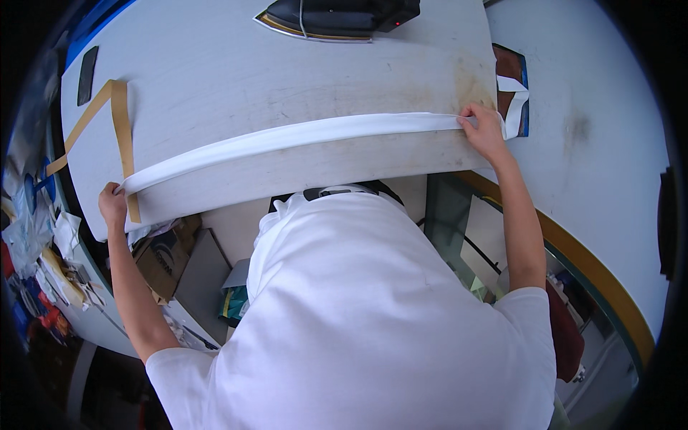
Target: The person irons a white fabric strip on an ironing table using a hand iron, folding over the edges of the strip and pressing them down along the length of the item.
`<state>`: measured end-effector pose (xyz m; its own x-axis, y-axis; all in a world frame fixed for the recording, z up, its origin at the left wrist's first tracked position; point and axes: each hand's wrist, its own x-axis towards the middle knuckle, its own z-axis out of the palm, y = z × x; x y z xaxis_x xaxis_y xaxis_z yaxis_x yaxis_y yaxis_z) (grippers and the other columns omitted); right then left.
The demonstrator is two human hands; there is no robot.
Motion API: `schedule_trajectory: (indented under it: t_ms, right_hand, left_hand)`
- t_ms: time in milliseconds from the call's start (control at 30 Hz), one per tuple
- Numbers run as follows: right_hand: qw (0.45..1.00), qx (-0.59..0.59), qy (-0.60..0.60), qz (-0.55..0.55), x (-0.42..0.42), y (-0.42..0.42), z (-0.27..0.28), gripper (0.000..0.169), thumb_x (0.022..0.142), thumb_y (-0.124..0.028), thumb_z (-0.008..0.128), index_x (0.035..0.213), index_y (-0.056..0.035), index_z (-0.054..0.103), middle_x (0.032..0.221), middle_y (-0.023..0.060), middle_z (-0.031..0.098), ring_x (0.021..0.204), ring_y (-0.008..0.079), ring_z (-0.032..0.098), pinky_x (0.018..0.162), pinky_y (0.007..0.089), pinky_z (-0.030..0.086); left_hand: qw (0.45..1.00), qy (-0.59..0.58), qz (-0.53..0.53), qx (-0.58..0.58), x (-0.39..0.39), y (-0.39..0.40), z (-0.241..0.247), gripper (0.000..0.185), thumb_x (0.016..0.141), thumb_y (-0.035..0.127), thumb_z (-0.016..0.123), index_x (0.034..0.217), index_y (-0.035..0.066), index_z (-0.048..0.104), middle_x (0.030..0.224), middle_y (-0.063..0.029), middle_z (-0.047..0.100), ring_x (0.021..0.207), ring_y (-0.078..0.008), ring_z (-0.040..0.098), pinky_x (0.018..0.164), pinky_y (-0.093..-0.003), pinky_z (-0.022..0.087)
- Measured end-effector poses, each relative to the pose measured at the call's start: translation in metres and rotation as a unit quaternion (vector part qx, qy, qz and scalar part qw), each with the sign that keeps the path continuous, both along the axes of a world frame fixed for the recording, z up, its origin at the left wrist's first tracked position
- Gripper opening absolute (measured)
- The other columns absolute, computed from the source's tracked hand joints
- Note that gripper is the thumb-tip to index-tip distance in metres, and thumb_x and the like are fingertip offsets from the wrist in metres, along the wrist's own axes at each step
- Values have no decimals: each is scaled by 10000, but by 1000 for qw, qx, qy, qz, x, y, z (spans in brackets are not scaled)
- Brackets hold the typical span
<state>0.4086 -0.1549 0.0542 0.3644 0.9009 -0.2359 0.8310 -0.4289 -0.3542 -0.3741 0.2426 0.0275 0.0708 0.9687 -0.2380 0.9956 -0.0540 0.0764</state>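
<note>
A long white fabric strip (301, 131) lies stretched across the pale cloth-covered ironing table (301, 75), near its front edge. My left hand (114, 201) pinches the strip's left end. Near the table's right edge, my right hand (481, 129) holds it between thumb and fingers, and the strip's tail (517, 113) hangs past that edge in loose folds. A tan strip (121, 123), folded to a point, lies at the left; its lower part is beside my left hand and passes by the white strip's end. The iron (333, 19) rests at the far side, with a small red light lit.
A dark flat object (87, 75) lies at the table's left edge. Plastic bags and scraps (59, 269) are heaped beyond that side. A cardboard box (164, 258) stands below. To the right is a white surface (591, 134) with a brown edge.
</note>
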Motion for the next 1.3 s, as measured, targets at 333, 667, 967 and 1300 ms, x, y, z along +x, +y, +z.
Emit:
schedule_trajectory:
  t_ms: [333,667,967,1300]
  right_hand:
    - [998,53,1,44,-14,-9,-2,91,885,-112,717,905,-41,663,939,102,664,961,307,615,904,425,441]
    - [993,112,-4,44,-20,-20,4,85,901,-118,712,948,-55,678,900,94,666,913,302,632,901,417,452]
    - [988,147,-52,20,-11,-5,-19,182,857,-200,770,974,-83,695,1093,121,666,1078,343,608,941,432,457]
    - [991,-127,9,38,24,10,22,311,777,-310,847,893,-84,667,817,84,672,1035,287,594,950,415,435]
  left_hand:
    - [942,-182,-280,-20,243,-126,14,284,766,98,832,1000,72,674,1115,-102,642,1146,-318,583,1017,-460,404]
    - [945,-168,-275,-62,287,-140,12,203,797,72,803,914,66,637,1049,-70,599,1058,-287,557,980,-436,378]
    - [933,-142,-317,100,289,-167,-8,524,890,111,728,1386,52,570,1466,-147,538,1381,-326,480,1183,-490,317]
    - [842,-170,-504,-92,394,-250,11,817,957,346,652,1605,5,290,1673,-158,300,1570,-328,230,1296,-452,161]
